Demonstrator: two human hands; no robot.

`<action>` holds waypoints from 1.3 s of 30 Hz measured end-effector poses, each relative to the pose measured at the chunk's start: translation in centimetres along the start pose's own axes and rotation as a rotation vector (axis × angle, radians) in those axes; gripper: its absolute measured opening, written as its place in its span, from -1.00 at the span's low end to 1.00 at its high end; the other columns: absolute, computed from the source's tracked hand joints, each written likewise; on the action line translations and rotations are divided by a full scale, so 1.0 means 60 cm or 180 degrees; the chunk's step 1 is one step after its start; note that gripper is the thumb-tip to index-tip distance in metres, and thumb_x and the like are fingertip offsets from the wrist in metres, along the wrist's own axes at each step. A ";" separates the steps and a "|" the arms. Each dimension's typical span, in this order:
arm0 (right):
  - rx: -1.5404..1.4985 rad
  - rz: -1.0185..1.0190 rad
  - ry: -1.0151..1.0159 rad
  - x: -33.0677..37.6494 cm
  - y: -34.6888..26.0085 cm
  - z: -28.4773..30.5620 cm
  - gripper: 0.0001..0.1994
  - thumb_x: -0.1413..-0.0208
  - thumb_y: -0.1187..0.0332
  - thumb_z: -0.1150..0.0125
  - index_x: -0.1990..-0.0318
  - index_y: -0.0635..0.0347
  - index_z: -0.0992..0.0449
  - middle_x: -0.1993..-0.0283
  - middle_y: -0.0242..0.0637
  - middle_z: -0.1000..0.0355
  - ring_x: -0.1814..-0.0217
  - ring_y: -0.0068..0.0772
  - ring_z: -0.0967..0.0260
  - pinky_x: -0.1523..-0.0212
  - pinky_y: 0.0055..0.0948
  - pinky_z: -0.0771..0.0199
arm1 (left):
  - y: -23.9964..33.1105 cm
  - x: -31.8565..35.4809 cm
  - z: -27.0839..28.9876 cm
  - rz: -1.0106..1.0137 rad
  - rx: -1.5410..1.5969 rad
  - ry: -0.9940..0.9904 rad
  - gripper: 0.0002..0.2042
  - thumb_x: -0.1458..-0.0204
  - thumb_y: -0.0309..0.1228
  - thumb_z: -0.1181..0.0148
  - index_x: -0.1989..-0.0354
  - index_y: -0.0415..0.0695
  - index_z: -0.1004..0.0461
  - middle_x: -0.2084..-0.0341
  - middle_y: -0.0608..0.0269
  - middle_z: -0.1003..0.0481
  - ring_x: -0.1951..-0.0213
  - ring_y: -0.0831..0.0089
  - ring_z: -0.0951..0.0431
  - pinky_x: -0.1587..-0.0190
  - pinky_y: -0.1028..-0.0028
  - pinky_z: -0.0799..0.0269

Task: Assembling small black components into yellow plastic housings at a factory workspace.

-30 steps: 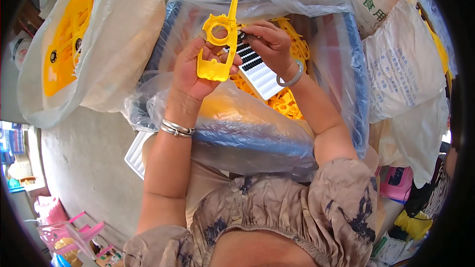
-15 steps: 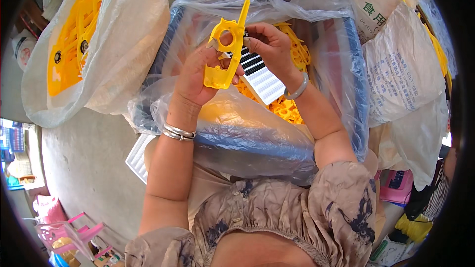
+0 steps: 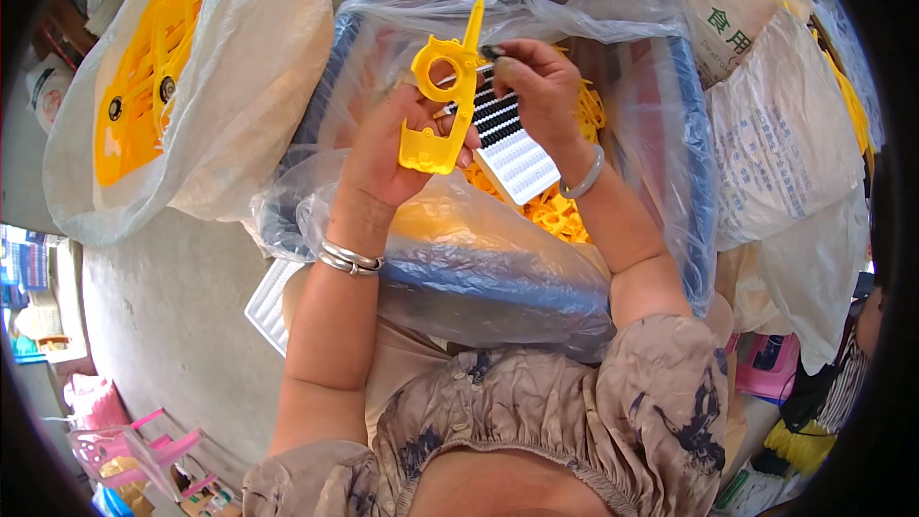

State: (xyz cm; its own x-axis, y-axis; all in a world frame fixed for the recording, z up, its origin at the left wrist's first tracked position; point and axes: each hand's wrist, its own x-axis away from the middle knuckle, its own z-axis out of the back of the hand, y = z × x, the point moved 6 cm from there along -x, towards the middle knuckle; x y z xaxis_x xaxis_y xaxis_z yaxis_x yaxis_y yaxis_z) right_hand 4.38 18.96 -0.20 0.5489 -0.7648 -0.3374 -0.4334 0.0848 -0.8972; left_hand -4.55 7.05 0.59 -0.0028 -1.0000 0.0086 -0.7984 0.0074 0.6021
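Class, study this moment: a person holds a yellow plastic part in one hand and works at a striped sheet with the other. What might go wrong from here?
1. The left hand holds the yellow part only at its lower end, above the plastic-lined crate; a slip could drop it among the similar yellow pieces.
2. The right hand pinches the striped sheet at its top edge only, so it may bend or slide away.

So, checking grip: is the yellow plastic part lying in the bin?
No, the left hand holds the yellow plastic part up above the bin.
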 end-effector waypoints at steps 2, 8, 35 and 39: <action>0.0355 0.0478 -0.0227 0.006 -0.034 -0.017 -0.83 0.11 0.59 -0.05 0.28 0.36 -0.42 0.38 -0.37 -0.36 0.44 -0.61 -0.29 0.39 -0.70 -0.32 | 0.007 0.002 0.007 -0.0164 0.0151 0.0037 -0.62 -0.09 -0.20 0.28 0.06 -0.23 -0.17 0.30 0.07 -0.34 0.44 0.24 -0.46 0.50 0.37 -0.45; 0.2074 0.1773 -0.1398 0.022 -0.077 -0.070 -0.76 0.20 0.56 -0.17 0.27 0.31 -0.42 0.36 -0.28 -0.33 0.36 -0.51 -0.30 0.34 -0.67 -0.33 | -0.018 -0.005 0.026 0.0227 0.0148 0.0017 -0.58 -0.12 -0.07 0.38 0.03 -0.13 -0.16 0.28 0.11 -0.34 0.44 0.21 -0.47 0.55 0.34 -0.45; 0.2774 0.1887 -0.0876 0.031 -0.083 -0.079 -0.88 0.19 0.50 -0.13 0.43 0.29 -0.40 0.50 -0.15 -0.35 0.49 -0.20 -0.33 0.48 -0.44 -0.35 | -0.012 -0.007 0.022 -0.0191 -0.0675 0.0474 -0.70 -0.14 -0.24 0.28 0.09 -0.17 -0.20 0.30 0.12 -0.37 0.35 0.30 -0.49 0.36 0.44 -0.47; 0.2980 0.2010 -0.0888 0.035 -0.080 -0.083 -0.88 0.19 0.51 -0.13 0.43 0.29 -0.37 0.50 -0.15 -0.33 0.48 -0.18 -0.33 0.48 -0.43 -0.35 | -0.012 -0.007 0.018 -0.0215 -0.0728 0.0532 -0.71 -0.13 -0.28 0.26 0.07 -0.18 -0.21 0.29 0.14 -0.37 0.37 0.36 -0.49 0.36 0.48 -0.46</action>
State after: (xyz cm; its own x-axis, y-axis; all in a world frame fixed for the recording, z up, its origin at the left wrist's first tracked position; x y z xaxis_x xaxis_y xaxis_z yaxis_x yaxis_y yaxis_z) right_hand 4.03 13.77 4.83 0.6126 -0.2606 -0.7461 -0.0525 0.9286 -0.3675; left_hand -4.62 7.45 -0.75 0.1603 -0.9836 0.0824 -0.6367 -0.0392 0.7701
